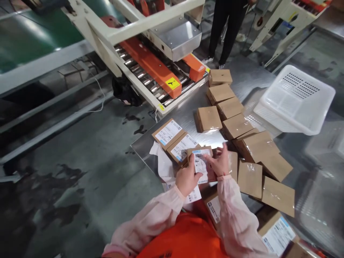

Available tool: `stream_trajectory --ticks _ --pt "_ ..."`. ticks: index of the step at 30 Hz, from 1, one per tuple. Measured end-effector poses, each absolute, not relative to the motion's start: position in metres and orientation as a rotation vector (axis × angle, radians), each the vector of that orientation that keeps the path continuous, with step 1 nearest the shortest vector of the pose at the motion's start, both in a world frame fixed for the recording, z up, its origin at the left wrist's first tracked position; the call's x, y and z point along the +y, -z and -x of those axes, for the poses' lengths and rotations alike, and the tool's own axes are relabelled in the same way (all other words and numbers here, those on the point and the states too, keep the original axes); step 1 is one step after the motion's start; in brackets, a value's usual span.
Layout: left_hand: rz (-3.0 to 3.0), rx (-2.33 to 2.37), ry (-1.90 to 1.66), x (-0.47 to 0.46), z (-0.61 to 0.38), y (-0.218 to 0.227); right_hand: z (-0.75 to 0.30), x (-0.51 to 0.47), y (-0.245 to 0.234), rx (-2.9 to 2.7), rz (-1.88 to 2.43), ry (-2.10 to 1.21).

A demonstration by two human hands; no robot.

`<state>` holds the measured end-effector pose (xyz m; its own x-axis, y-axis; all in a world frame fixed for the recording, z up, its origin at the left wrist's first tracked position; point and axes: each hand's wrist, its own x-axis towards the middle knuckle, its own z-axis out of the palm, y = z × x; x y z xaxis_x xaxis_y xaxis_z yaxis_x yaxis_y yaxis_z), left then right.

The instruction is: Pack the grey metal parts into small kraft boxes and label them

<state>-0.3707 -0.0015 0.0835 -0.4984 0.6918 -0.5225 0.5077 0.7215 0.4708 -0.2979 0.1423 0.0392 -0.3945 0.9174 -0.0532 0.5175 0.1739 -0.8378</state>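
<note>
My left hand (186, 180) grips a small cardboard box (190, 153) near the table's front edge. A white printed shipping label (201, 166) lies on top of that box. My right hand (220, 162) is at the label's right side, fingers apart, with fingertips touching it. Just beyond my left hand, two labelled cardboard boxes (168, 132) lie side by side on the metal table (185, 120). Below them a strip of white label paper (164, 163) hangs over the table edge. The underside of the held box is hidden.
Several unlabelled taped boxes (238, 125) run in a line to the right. A labelled box (278, 233) lies at lower right. White plastic baskets (298, 100) stand on the table. Beyond is a roller machine with orange guides (153, 68). A person in dark trousers (227, 28) stands behind.
</note>
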Motion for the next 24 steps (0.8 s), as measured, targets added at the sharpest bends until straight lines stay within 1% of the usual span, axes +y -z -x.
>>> stream_trajectory --ticks 2,4,8,10,15,20,24 --pt "-0.902 2.212 -0.352 -0.002 0.371 -0.083 0.296 0.143 -0.038 -2.025 1.344 -1.316" --pt "-0.887 2.214 -0.372 -0.002 0.371 -0.082 0.294 0.143 -0.037 -1.958 1.366 -1.361" --pt "-0.87 2.224 -0.342 -0.001 0.371 -0.083 0.287 0.145 -0.042 -1.937 1.354 -1.135" --pt "-0.872 2.22 -0.332 -0.001 0.371 -0.084 0.28 0.147 -0.049 -2.08 1.362 -1.033" --pt "-0.867 2.218 -0.326 -0.001 0.37 -0.084 0.269 0.142 -0.065 -2.412 1.304 -0.954" --pt "-0.918 2.236 -0.367 -0.004 0.369 -0.079 0.271 0.126 -0.07 -2.693 1.238 -0.622" --pt "-0.935 2.234 -0.383 -0.004 0.369 -0.081 0.276 0.121 -0.076 -2.745 1.277 -0.609"
